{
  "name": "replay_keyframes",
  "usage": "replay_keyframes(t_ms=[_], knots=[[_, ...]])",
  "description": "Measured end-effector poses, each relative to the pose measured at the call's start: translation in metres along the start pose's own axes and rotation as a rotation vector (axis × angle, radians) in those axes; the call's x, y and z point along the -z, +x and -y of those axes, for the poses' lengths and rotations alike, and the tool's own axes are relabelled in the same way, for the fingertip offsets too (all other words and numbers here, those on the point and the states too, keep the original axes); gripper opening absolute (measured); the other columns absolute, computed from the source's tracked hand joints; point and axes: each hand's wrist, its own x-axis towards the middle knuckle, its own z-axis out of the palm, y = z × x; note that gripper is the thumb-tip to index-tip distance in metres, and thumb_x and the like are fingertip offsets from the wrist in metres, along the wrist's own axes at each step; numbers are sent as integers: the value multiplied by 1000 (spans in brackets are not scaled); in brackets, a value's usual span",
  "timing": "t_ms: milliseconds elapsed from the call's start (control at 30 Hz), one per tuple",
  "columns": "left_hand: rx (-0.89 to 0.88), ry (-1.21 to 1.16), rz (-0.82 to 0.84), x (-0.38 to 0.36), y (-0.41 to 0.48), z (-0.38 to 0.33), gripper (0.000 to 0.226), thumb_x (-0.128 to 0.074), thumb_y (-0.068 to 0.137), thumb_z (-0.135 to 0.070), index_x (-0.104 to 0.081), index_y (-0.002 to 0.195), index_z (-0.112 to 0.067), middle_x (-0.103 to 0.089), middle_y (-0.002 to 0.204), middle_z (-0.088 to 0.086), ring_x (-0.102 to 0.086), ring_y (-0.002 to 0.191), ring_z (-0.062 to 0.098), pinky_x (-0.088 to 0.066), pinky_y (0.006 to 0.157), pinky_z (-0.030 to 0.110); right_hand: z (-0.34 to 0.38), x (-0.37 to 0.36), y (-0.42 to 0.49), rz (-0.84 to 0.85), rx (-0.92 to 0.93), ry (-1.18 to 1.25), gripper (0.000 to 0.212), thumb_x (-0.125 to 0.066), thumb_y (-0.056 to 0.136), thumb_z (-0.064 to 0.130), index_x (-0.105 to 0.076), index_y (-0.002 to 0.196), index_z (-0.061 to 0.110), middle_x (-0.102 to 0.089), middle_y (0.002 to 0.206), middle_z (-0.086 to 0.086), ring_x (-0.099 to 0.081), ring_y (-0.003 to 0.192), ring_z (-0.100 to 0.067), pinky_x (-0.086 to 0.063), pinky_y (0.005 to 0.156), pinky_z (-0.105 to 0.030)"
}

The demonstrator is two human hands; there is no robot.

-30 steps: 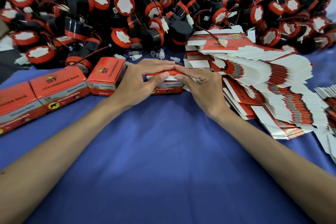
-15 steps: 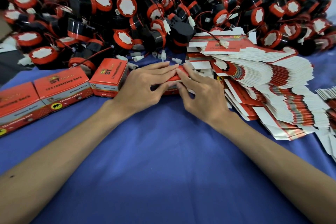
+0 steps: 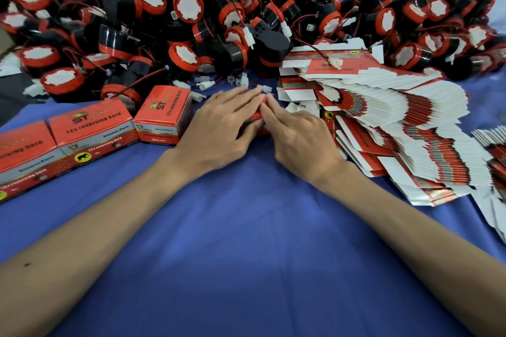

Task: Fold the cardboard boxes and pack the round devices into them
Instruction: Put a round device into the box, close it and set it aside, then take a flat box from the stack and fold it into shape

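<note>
Blue cloth [image 3: 246,227] is spread over the surface, and round devices [image 3: 189,5] are heaped along the back. A red box [image 3: 257,115] is held at the middle, just before the heap, and is mostly hidden by both hands. The left hand [image 3: 219,123] and right hand [image 3: 298,137] are laid over its top, fingertips meeting, thumbs set against its near side: a narrow grip, closed on the box. Finished boxes [image 3: 93,128] are lined up at left; flat cartons [image 3: 397,123] are fanned at right.
</note>
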Motion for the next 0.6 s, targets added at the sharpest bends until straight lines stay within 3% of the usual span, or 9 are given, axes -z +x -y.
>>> replay_keyframes(t_ms=[200, 267, 300, 367, 433, 467, 533, 600], knots=[[-49, 318, -33, 5, -2, -6, 45, -47, 98, -34, -51, 140, -20, -61, 128, 10, -60, 112, 30, -25, 113, 56, -3, 8, 4, 8, -79, 58, 27, -59, 83, 12, -71, 104, 0, -73, 105, -13, -70, 99, -26, -54, 85, -40], [-4, 418, -25, 8, 0, -12, 42, -47, 96, -37, -57, 134, -22, -62, 119, 16, -61, 100, 36, -26, 111, 59, -14, 13, 7, -18, -186, -97, 30, -51, 87, 19, -71, 105, 5, -72, 107, -9, -67, 104, -23, -48, 95, -43], [29, 464, -24, 10, 2, -17, 38, -48, 95, -37, -62, 127, -20, -60, 117, 19, -60, 96, 37, -27, 110, 60, -22, 15, 10, 16, -270, -196, 35, -48, 89, 22, -67, 114, 6, -68, 118, -9, -62, 114, -23, -42, 101, -46], [86, 538, 26, 13, 4, -24, 32, -47, 95, -31, -62, 114, -11, -53, 120, 19, -56, 99, 35, -27, 109, 57, -40, 20, 15, 225, -470, -310, 51, -43, 93, 32, -47, 136, 5, -43, 147, -15, -38, 137, -27, -24, 110, -54], [117, 565, 143, 11, 4, -28, 28, -43, 94, -25, -50, 114, -7, -46, 127, 14, -50, 110, 29, -30, 105, 45, -53, 24, 16, 453, -610, -364, 67, -38, 96, 41, -23, 148, 2, -22, 156, -20, -17, 146, -30, -13, 114, -56], [133, 581, 181, 12, 5, -28, 26, -42, 94, -23, -44, 115, -7, -45, 126, 12, -49, 112, 27, -32, 100, 39, -56, 22, 13, 495, -622, -388, 70, -37, 97, 42, -16, 150, 1, -21, 157, -20, -15, 147, -30, -12, 115, -56], [185, 653, 215, 16, 7, -25, 27, -46, 93, -22, -38, 114, -8, -48, 120, 10, -51, 109, 26, -35, 90, 35, -57, 17, 8, 473, -567, -423, 67, -41, 98, 35, -18, 149, -1, -34, 151, -19, -25, 143, -29, -12, 116, -50], [240, 727, 266, 23, 9, -23, 33, -54, 88, -20, -38, 114, -8, -52, 117, 9, -52, 108, 27, -36, 83, 34, -53, 16, 8, 390, -483, -440, 49, -49, 95, 24, -40, 138, 1, -57, 128, -13, -48, 127, -27, -15, 116, -43]])
